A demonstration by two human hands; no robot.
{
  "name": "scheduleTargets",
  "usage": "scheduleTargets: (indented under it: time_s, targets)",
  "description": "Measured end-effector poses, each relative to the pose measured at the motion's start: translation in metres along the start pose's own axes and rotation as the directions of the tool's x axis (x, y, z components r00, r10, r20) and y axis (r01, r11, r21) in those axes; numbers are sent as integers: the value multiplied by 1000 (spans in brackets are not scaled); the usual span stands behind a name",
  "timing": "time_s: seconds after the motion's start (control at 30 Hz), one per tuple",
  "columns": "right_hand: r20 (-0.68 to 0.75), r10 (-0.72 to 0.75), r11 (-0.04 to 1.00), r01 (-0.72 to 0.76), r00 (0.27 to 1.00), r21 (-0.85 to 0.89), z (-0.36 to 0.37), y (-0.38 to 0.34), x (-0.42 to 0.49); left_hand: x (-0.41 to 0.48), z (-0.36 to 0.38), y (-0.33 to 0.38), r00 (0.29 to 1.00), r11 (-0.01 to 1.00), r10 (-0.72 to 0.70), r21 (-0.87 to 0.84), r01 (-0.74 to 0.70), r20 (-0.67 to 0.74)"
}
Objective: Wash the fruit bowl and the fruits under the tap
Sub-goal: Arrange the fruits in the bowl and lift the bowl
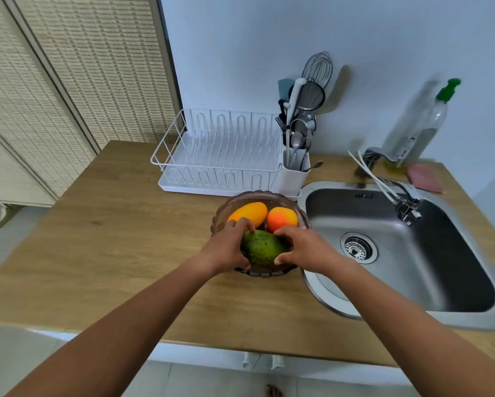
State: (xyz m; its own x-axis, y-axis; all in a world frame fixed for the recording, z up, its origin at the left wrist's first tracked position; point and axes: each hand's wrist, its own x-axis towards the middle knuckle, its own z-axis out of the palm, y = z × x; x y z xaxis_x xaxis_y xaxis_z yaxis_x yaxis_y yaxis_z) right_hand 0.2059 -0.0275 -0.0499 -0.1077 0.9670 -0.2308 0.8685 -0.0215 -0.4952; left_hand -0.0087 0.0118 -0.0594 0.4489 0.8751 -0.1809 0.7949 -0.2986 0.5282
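A brownish translucent fruit bowl with a scalloped rim stands on the wooden counter just left of the sink. It holds a yellow-orange mango, a red-orange fruit and, nearest me, a green mango. My left hand grips the left end of the green mango, and my right hand grips its right end. The steel sink lies to the right, with the tap reaching over the basin. No water is seen running.
A white dish rack stands behind the bowl, with a utensil holder full of cutlery and whisks at its right. A soap bottle and a pink sponge sit behind the sink. Bare wooden counter stretches left.
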Motion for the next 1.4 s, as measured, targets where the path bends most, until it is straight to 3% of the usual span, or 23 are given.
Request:
scheduleTargets:
  time_s: [0.23,0.4,0.5,0.57,0.63,0.7,0.87,1.03,1.23,1.4]
  targets:
    - [4,-9,997,9,1000,-78,4,4,1,2,-5,-5,999,998,3,-63,0,48]
    - [21,4,1000,-4,1000,12,-2,12,1,4,-18,-4,999,983,-44,-177,47,20]
    - [-9,8,988,-6,1000,157,-13,16,4,3,-27,-5,992,969,-106,-231,86,-73]
    - [-138,19,984,6,990,176,-21,18,7,2,-33,-8,972,963,-152,-249,105,-178]
    - [-302,70,986,-20,951,166,-26,23,13,2,-36,-14,931,948,-230,-279,150,-283]
    - [-357,156,979,-95,921,183,-25,29,19,2,-34,-22,886,925,-316,-318,208,-339]
    - [-212,325,933,-277,922,229,-1,43,27,-3,-16,-39,838,827,-487,-439,352,-245]
    - [-242,330,909,-238,912,343,16,46,32,-7,-9,-37,809,648,-573,-677,349,-131]
    - [-273,259,929,-162,926,332,18,44,29,-17,-19,-33,789,630,-599,-691,355,-140]
    - [-317,88,912,52,944,406,4,15,25,-41,-56,-34,743,607,-643,-714,349,-183]
